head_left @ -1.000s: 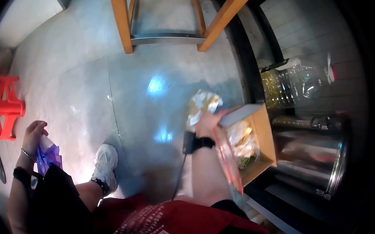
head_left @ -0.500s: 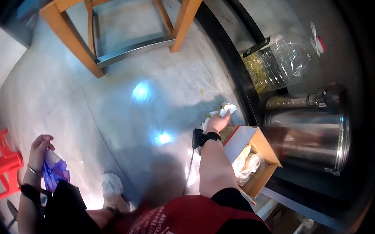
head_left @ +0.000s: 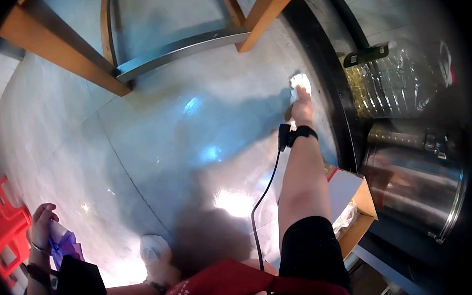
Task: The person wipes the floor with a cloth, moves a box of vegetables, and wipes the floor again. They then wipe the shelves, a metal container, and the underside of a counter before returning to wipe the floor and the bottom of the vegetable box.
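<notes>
My right hand (head_left: 302, 109) reaches forward over the floor, its fingers on a crumpled white tissue or cloth (head_left: 299, 82) beside the black metal rail. At the lower left, my left hand (head_left: 43, 222) is closed round a purple and white plastic bag (head_left: 65, 247) that hangs below it. An open cardboard box (head_left: 359, 235) stands under my right forearm, with crumpled white plastic (head_left: 346, 219) inside; my arm hides part of it.
A wooden chair (head_left: 67, 50) stands ahead on the pale floor. Red plastic stool (head_left: 4, 229) at the left. Along the right are the black rail (head_left: 327, 68), a large clear bottle (head_left: 400, 82) and a shiny metal pot (head_left: 416, 183). My foot is below centre.
My right hand has moved forward and to the right with the white tissue, away from the box. My left hand still holds the bag. The whole view has shifted, and the chair looks nearer.
</notes>
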The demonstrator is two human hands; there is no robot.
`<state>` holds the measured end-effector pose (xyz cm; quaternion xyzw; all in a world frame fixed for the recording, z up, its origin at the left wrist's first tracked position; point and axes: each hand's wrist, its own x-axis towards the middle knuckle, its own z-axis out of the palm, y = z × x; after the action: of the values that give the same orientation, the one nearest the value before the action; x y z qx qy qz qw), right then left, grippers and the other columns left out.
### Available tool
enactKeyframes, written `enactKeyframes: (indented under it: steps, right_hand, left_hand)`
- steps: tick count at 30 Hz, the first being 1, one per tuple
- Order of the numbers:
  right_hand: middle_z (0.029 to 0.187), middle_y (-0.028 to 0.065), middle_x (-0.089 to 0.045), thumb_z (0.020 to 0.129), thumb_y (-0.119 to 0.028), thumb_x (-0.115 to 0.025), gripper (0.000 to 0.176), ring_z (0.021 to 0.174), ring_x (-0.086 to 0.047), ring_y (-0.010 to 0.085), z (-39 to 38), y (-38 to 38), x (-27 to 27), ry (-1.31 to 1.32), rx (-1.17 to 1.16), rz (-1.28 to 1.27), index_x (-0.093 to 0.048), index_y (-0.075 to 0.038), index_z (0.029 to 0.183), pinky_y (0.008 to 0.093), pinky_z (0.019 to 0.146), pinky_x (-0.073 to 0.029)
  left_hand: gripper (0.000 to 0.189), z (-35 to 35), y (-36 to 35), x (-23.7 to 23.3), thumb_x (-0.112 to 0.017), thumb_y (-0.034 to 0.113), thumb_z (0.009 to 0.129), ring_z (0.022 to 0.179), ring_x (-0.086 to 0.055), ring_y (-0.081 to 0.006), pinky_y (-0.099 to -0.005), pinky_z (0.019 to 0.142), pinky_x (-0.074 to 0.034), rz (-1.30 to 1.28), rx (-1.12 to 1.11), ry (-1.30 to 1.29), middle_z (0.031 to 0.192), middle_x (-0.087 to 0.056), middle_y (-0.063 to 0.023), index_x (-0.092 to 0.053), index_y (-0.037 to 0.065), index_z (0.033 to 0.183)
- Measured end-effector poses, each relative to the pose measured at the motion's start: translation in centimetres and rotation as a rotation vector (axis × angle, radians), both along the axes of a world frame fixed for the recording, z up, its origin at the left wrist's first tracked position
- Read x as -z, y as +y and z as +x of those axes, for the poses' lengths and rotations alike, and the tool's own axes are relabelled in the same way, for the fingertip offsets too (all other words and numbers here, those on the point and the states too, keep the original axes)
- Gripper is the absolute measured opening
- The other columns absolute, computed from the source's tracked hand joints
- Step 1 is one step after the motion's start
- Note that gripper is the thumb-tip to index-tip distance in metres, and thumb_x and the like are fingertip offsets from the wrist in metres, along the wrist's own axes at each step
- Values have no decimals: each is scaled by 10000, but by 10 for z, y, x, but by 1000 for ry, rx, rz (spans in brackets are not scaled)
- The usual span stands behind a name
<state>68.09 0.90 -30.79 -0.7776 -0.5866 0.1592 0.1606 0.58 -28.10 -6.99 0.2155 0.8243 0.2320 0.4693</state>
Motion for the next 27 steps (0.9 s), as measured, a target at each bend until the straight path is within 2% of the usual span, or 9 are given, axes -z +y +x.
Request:
enactKeyframes:
  steps: [3, 6, 9, 11, 19, 21, 24, 25, 27]
  right_hand:
    - [1320, 105, -488, 746, 135, -383, 555, 1292, -368, 236, -21, -15, -1, 207, 42, 17, -617, -148, 1162, 310, 1076, -282]
    - [1169, 82, -598, 669, 227, -384, 515, 1182, -492, 227, -35, -71, 8, 499, 84, 171, -724, -100, 875, 303, 989, -393]
    - [1079, 77, -639, 697, 177, -401, 461, 1139, -523, 235, -70, -139, -1, 305, 51, 159, -729, -106, 854, 331, 999, -392]
    - [1066, 52, -651, 699, 172, -438, 445, 1143, -501, 221, -100, -190, -12, 513, 189, 105, -735, -131, 833, 331, 999, -389]
    - [1084, 79, -633, 666, 135, -515, 425, 1112, -514, 253, -171, -394, -54, 580, 156, -249, -719, -149, 907, 338, 946, -424]
    - [1072, 71, -643, 720, 115, -518, 429, 1022, -565, 248, -175, -431, -66, 422, -21, -271, -712, -181, 963, 326, 906, -447]
    - [1047, 61, -654, 771, 106, -507, 394, 894, -609, 205, -168, -469, -69, 545, 271, -553, -701, -147, 1003, 280, 837, -472]
    - [1048, 98, -642, 854, 13, -504, 256, 893, -601, 159, -163, -469, -74, 1012, 793, -612, -646, 1, 1067, 248, 808, -456]
    - [980, 54, -647, 797, 98, -483, 371, 813, -610, 143, -149, -486, -68, 1131, 855, -419, -595, 12, 1140, 220, 750, -477]
  left_hand:
    - [183, 16, 2, -13, -517, 220, 896, 567, -452, -45, -163, 512, -333, -20, -8, 29, 658, -529, -8, -575, 58, 960]
    - [189, 35, 6, -6, -511, 213, 899, 569, -452, -43, -158, 517, -332, 17, 15, -53, 667, -529, -3, -573, 49, 971]
    - [180, 57, 8, 1, -524, 196, 892, 592, -472, -44, -157, 533, -354, 15, 18, -160, 695, -534, 1, -571, 44, 975]
    - [172, 79, 1, -10, -524, 194, 891, 602, -481, -47, -163, 532, -367, -50, 14, -191, 703, -537, -2, -573, 51, 973]
    - [124, 112, -39, -18, -527, 142, 886, 601, -495, -54, -160, 528, -383, -163, -29, -250, 686, -551, -13, -581, 56, 958]
    - [121, 116, -45, -17, -534, 131, 881, 641, -513, -61, -174, 567, -400, -193, 25, -238, 700, -554, -9, -584, 49, 955]
    - [120, 129, -36, -23, -546, 106, 872, 695, -527, -76, -200, 641, -411, -120, 227, -156, 757, -553, 1, -585, 28, 954]
    - [120, 138, -27, -29, -546, 106, 872, 695, -527, -76, -200, 641, -411, -129, 252, -155, 757, -553, 1, -585, 28, 954]
    - [141, 162, -8, -43, -530, 116, 868, 709, -510, -65, -194, 646, -383, -15, 358, -186, 744, -545, 2, -584, 32, 967]
